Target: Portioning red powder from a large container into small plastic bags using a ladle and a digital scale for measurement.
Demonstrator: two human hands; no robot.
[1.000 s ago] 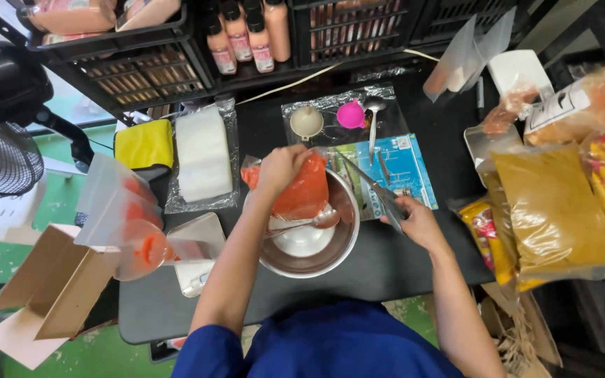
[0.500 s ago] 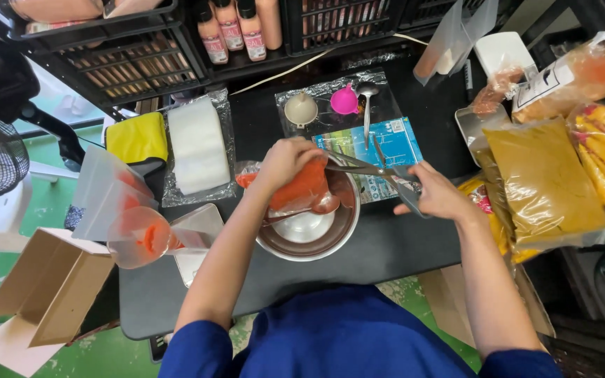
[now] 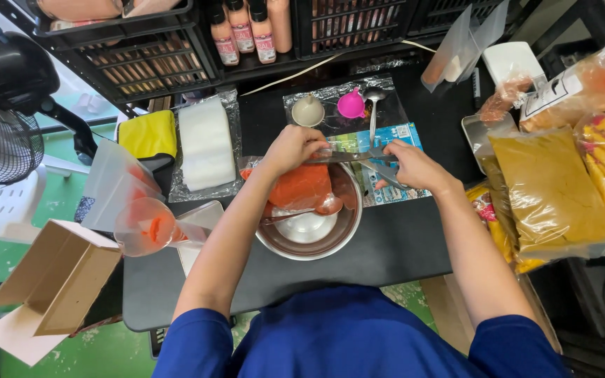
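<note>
Left hand [image 3: 294, 148] grips the top edge of an orange-filled bag [image 3: 301, 185], fingers closed on the plastic, holding it up over the metal bowl [image 3: 309, 231]. Right hand [image 3: 412, 165] is closed through the handles of a pair of scissors [image 3: 358, 158]; blades point left toward the left hand and meet the bag's top edge. Whether the blades are parted or closed cannot be told.

The bag hangs partly inside the bowl, at its upper left rim. A metal spoon [image 3: 316, 208] lies in the bowl, its bowl end just beside the bag. The bowl sits on a black table [image 3: 400, 245], near its front edge.

Behind the hands: a blue printed sheet [image 3: 393, 140], then a clear plastic sheet with a pale funnel [image 3: 308, 110], a pink funnel [image 3: 351, 104] and a ladle [image 3: 373, 105].

Left of the bowl: a stack of clear bags [image 3: 206, 143], a yellow cloth [image 3: 148, 134], a clear pouch with orange residue [image 3: 141, 224]. An open cardboard box [image 3: 50, 280] sits well off to the left, beside a fan [image 3: 1, 140].

Right: large bags of yellow-brown powder [image 3: 551, 189]. At the back, crates with bottles of orange sauce [image 3: 246, 28].
</note>
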